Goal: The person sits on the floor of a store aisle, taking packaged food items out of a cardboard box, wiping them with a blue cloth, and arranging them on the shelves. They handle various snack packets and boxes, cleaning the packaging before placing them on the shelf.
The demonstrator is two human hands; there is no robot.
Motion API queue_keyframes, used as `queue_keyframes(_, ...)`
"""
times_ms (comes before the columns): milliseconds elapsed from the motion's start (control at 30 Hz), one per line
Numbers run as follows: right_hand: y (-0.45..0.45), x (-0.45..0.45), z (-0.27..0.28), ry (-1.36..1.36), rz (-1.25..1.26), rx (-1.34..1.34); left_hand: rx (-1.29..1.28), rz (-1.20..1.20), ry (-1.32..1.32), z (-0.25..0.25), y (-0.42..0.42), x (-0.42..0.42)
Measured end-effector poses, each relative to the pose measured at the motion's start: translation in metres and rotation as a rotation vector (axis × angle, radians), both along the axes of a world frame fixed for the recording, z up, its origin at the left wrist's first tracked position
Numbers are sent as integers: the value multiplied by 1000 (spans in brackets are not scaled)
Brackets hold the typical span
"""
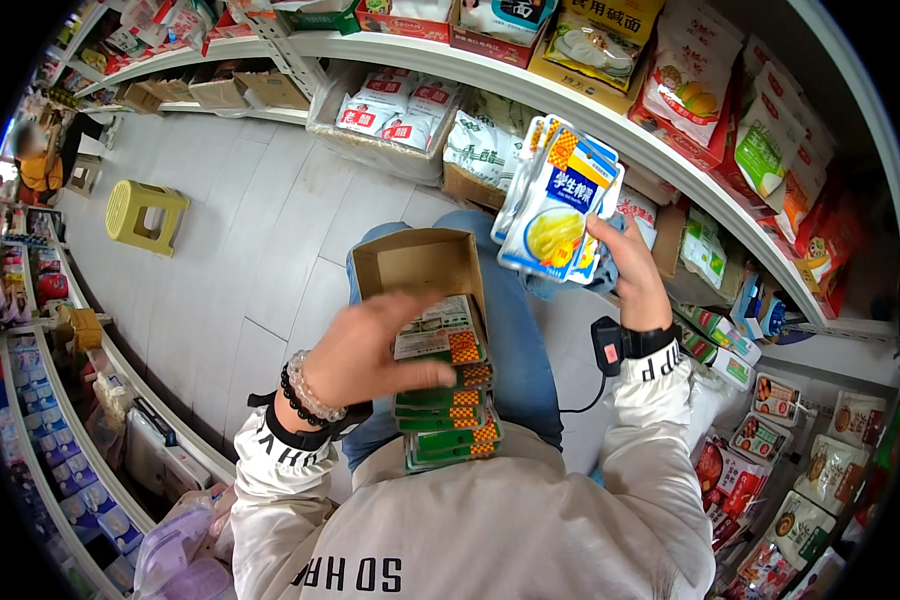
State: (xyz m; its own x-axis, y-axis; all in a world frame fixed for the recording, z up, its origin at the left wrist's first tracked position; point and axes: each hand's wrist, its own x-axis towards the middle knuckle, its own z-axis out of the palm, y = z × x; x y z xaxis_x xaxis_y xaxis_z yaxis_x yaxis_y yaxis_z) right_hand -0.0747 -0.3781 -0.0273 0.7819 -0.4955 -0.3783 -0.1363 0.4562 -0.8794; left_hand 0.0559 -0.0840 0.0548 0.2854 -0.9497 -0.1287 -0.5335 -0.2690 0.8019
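Observation:
My right hand [630,262] grips a stack of blue, white and yellow pickled-vegetable packets [559,202], the packets fanned slightly apart. A blue patterned cloth [604,274] is bunched under them in the same hand. On my lap rests an open cardboard box [416,262], its far end showing bare brown inside. Green packets with yellow-and-red checked corners [450,416] lie overlapping from the box towards my jacket. Over them is my left hand [371,352], blurred, thumb and fingers spread with nothing seen between them. Whether it touches the packets is hard to tell.
A white shelf [495,67] with bagged foods curves ahead, with cartons of white bags [390,109] beneath. A yellow-green plastic stool [146,214] stands on the tiled floor. Shelves of small goods [67,450] line the left; packaged foods [802,480] sit at right. Far left is another person [41,161].

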Motion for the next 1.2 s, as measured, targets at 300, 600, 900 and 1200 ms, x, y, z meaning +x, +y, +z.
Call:
queue_keyframes(300,89,1,80,-136,269,-206,-401,359,1028,-5,-24,-22)
queue_keyframes(600,117,14,84,-177,97,-218,-491,460,1534,-7,-4,-36)
queue_keyframes(900,179,32,133,-462,590,-1289,-575,384,826,-39,-7,-57)
queue_keyframes(1200,167,40,123,-183,804,-1719,-604,395,748,-27,2,-60)
